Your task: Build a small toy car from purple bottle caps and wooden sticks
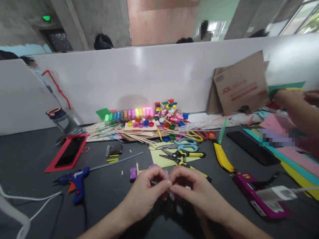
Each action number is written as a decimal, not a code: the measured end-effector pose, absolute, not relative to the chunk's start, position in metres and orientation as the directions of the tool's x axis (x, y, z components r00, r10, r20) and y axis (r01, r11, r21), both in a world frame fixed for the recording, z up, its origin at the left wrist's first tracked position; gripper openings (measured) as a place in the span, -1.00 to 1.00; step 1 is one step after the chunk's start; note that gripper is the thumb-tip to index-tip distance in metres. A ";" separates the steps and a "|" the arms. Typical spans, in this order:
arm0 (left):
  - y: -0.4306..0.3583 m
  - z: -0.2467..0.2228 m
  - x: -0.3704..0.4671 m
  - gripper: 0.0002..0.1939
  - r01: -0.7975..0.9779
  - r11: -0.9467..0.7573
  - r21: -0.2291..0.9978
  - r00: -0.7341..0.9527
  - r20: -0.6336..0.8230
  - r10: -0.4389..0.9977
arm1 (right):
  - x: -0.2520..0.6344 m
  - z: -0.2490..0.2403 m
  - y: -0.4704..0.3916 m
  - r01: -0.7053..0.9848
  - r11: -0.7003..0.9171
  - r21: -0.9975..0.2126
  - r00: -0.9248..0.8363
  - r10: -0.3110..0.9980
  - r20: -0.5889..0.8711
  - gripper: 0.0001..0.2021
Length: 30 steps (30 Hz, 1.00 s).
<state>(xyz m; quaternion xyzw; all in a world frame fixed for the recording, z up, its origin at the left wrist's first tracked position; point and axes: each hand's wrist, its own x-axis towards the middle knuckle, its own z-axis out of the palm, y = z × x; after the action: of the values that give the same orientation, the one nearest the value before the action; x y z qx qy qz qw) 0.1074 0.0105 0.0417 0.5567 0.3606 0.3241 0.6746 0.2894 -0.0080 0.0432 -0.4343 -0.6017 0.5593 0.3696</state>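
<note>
My left hand [149,187] and my right hand [193,189] meet near the front middle of the table, thumbs and fingertips pinched together. Between the fingertips shows a bit of a small clear, shiny piece [171,195]; most of it is covered by the fingers, so its kind cannot be made out. Just beyond my left hand is a purple block [134,174] beside a small wooden stick [137,168]. Yellow-and-black cutters [183,158] lie past my right hand, on a pale yellow sheet [159,156], near blue-handled scissors [185,146].
At left lie a blue glue gun [81,182], a phone [71,152] and a bottle [62,121]. Paint pots [141,124] and wooden sticks [139,136] line the back. Rightward are a yellow-handled tool [222,158], purple power strip [261,199], cardboard [243,86] and another person's arm [299,109].
</note>
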 end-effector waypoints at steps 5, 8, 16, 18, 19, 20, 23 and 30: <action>0.008 0.044 0.109 -0.64 -0.098 0.196 0.976 0.564 -0.108 0.819 | 0.289 0.043 -0.009 0.008 -0.151 -0.988 -0.357 0.923 -0.144 -0.73; 0.006 0.046 0.109 -0.66 -0.082 0.160 0.984 0.542 -0.091 0.836 | 0.288 0.042 -0.010 -0.020 -0.186 -0.982 -0.373 0.913 -0.165 -0.73; 0.005 0.042 0.110 -0.61 -0.093 0.186 0.978 0.531 -0.110 0.840 | 0.285 0.039 -0.011 0.045 -0.066 -0.997 -0.311 0.947 -0.077 -0.74; 0.002 0.040 0.111 -0.60 -0.103 0.216 0.971 0.546 -0.126 0.828 | 0.287 0.041 -0.010 -0.030 -0.154 -0.988 -0.369 0.920 -0.133 -0.70; 0.000 0.038 0.112 -0.60 -0.113 0.228 0.967 0.545 -0.131 0.828 | 0.289 0.042 -0.011 -0.055 -0.192 -0.980 -0.397 0.905 -0.155 -0.68; -0.003 0.036 0.113 -0.59 -0.127 0.235 0.964 0.539 -0.132 0.832 | 0.291 0.043 -0.011 -0.067 -0.223 -0.973 -0.424 0.889 -0.174 -0.68; -0.016 0.028 0.118 -0.58 -0.199 0.234 0.952 0.502 -0.107 0.858 | 0.298 0.046 -0.014 -0.076 -0.294 -0.953 -0.506 0.835 -0.217 -0.69; -0.034 0.022 0.127 -0.52 -0.263 0.204 0.943 0.513 -0.042 0.857 | 0.307 0.053 -0.018 -0.019 -0.297 -0.955 -0.587 0.776 -0.230 -0.75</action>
<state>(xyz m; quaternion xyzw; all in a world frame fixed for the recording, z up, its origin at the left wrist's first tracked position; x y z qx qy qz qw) 0.1268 -0.0341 0.0219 0.4948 0.3003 0.3913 0.7154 0.3067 -0.0185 0.0527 -0.3606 -0.5246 0.7201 0.2762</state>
